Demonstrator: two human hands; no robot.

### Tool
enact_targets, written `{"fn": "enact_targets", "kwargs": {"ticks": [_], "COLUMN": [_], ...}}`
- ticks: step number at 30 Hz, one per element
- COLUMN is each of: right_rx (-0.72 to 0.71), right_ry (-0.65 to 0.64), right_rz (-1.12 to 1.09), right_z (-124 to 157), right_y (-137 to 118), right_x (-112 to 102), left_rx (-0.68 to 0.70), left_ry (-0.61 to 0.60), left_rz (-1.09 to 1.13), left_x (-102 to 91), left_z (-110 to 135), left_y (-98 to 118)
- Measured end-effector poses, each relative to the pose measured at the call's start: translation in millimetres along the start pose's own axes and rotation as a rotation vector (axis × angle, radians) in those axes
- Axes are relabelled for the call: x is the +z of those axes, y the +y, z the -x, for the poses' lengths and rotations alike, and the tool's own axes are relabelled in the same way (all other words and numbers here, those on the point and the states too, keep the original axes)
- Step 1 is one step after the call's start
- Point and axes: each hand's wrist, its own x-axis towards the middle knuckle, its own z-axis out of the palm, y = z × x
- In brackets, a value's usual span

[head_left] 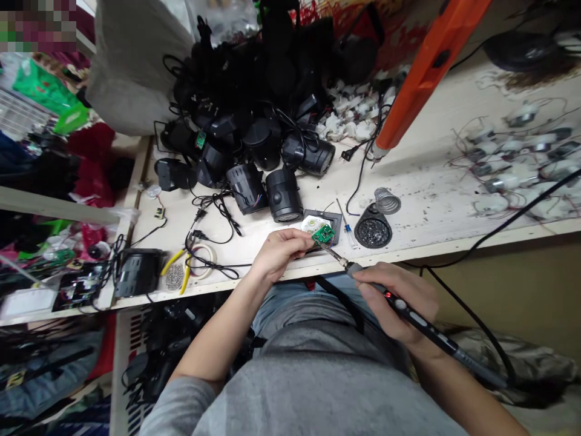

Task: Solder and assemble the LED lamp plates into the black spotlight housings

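The small green circuit board (323,235) looks light, stiff and brittle, so I'd take it by its edges. My left fingers (295,240) pinch it closed, just above the near edge of the desk (422,203). My right hand (394,298) wraps around a soldering iron (420,321), whose tip reaches the board's near edge.

"What's your soldering iron (408,312) made of?"

"Matt black plastic with a metal tip. Your circuit board (323,236), at twelve o'clock, looks glossy green; your table (422,200) is scuffed pale wood."
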Motion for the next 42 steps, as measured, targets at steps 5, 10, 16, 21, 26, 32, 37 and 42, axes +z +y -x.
{"fn": "enact_targets", "kwargs": {"ticks": [5, 10, 16, 21, 26, 32, 37, 42], "right_rx": [-0.024, -0.007, -0.016, -0.005, 0.003, 0.031, 0.018, 0.027], "right_ry": [-0.017, -0.017, -0.007, -0.007, -0.008, -0.018, -0.022, -0.003], "right_rz": [-0.034, -0.042, -0.042, -0.05, -0.045, -0.052, -0.044, -0.053], "right_z": [0.7, -1.5, -0.4, -0.4, -0.5, 1.5, -0.4, 0.2], "right_y": [1.3, -0.4, 1.1, 0.8, -0.3, -0.9, -0.4, -0.2], "right_x": [0.5, 1.0, 2.7, 2.4, 2.1, 0.5, 1.2, -0.2], "left_rx": [-0.005, -0.001, -0.009, -0.009, -0.011, -0.021, -0.018, -0.014], "left_ry": [0.008, 0.021, 0.023, 0.025, 0.004, 0.018, 0.015, 0.015], "left_rz": [-0.001, 0.003, 0.0, -0.003, -0.006, 0.004, 0.0, -0.003], "left_x": [0.7, 2.0, 2.1, 1.4, -1.6, 0.4, 0.8, 0.1], "left_z": [0.4, 0.7, 0.9, 0.5, -1.7, -1.3, -0.7, -1.1], "left_y": [0.6, 1.3, 1.8, 1.5, -0.1, 1.2, 1.8, 1.4]}}
